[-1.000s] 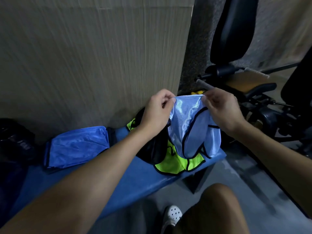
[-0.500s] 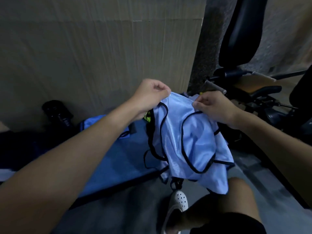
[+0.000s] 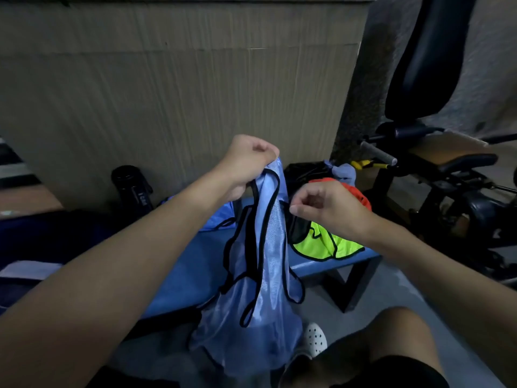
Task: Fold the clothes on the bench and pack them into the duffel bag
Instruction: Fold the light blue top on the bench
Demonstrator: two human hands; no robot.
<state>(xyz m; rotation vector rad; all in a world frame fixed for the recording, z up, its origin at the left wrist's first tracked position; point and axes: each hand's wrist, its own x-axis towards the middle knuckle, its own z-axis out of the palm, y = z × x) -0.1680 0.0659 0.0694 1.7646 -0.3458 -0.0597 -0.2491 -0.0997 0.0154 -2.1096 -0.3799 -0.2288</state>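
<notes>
Since a moment before, the light-blue vest had gone from spread between my hands to hanging narrow, its long axis straight down in front of the bench. My left hand gripped its top, raised higher. My right hand, lower and just beside it, pinched the black side trim.

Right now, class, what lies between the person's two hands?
In the head view, only the light blue vest: the left hand grips its top edge and the right hand appears to pinch its black trim on the other side.
</notes>
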